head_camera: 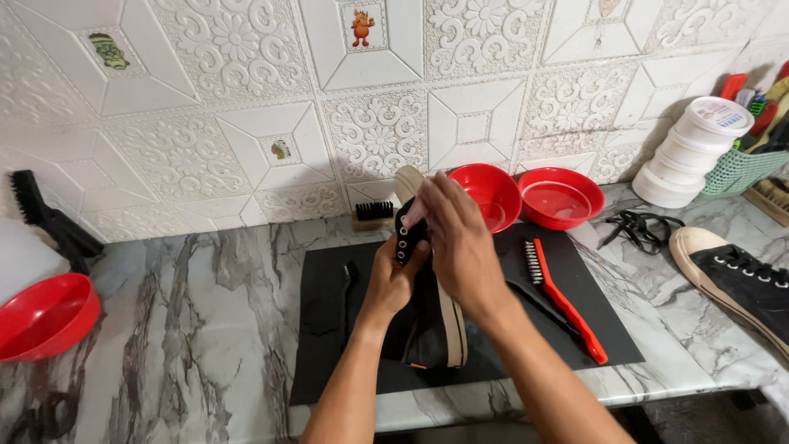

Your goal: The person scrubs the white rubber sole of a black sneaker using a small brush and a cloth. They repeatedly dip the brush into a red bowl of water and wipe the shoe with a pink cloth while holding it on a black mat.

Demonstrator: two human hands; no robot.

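Black sneaker (427,325) held toe-up over the black mat (329,329) on the marble desk (181,312), left hand (390,279) clamped around its eyelet side, right hand (460,238) closed over its upper, beside an orange-handled brush (567,304).

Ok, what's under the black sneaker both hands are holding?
A black mat lies under the black sneaker, on the marble counter. A small black brush and a red-handled wire brush lie on it. The mat directly beneath the shoe is covered.

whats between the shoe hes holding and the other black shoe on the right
In the head view, a red-handled wire brush lies on the black mat between the held shoe and the other shoe.
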